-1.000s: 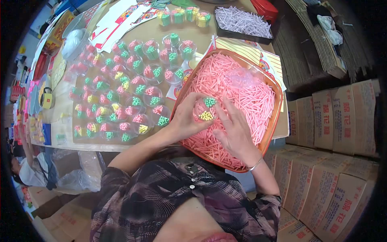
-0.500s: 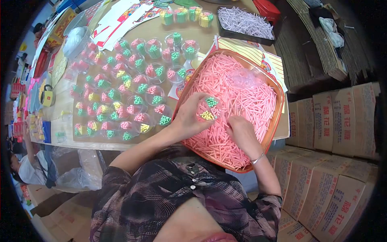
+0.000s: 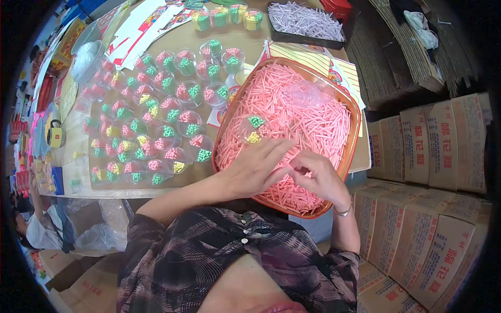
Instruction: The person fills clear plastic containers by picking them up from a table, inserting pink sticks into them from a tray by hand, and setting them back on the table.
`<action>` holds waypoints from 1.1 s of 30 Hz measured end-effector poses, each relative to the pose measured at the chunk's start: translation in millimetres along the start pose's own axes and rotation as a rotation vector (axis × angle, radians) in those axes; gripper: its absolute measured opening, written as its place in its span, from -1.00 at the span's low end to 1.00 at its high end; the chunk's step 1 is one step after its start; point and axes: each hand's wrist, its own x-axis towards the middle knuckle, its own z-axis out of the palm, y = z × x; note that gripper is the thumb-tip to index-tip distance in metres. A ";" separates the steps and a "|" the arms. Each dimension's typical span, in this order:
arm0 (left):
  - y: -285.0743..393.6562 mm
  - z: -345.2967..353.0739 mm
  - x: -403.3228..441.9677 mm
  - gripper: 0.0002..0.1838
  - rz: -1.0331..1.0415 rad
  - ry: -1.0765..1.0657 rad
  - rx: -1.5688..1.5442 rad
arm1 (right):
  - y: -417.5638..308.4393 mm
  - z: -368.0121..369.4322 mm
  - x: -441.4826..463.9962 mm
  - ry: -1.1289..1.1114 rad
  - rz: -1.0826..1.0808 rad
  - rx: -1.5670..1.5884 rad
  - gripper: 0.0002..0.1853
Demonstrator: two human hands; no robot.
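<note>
An orange-rimmed basin [image 3: 357, 122] holds a heap of thin pink sticks [image 3: 271, 86]. A clear plastic cup [image 3: 245, 125] with green, yellow and pink sticks rests on the heap, just beyond my left hand. My left hand [image 3: 253, 168] is stretched out low over the heap, fingers extended, its tips meeting my right hand's fingers. Bent and pinched together, the fingers of my right hand [image 3: 321, 180] hold a few pink sticks whose pale ends peek out. A crumpled clear plastic piece [image 3: 307, 94] lies farther back on the sticks.
Left of the basin stand many clear cups [image 3: 189, 93] with coloured sticks. Behind it are a black tray [image 3: 308, 39] of pale lilac sticks and several filled cups [image 3: 219, 20]. Cardboard boxes [image 3: 443, 141] are stacked on the right. Another person [image 3: 44, 227] is at far left.
My left hand has let go of the cup, which now rests on the pink sticks, and has moved over to my right hand. My right hand has lifted a few sticks.
</note>
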 end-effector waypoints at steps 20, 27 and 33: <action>9.1 12.6 -16.5 -0.70 -0.490 -0.167 -0.626 | -15.8 34.3 -3.6 0.205 0.325 0.654 -0.74; 5.1 -0.7 -12.8 -0.68 -0.388 -0.357 -0.603 | -9.2 43.7 -5.8 0.246 0.318 0.707 -0.75; 1.9 1.9 -17.4 -0.55 -0.507 -0.431 -0.752 | -2.2 46.6 -5.7 0.238 0.229 0.671 -0.82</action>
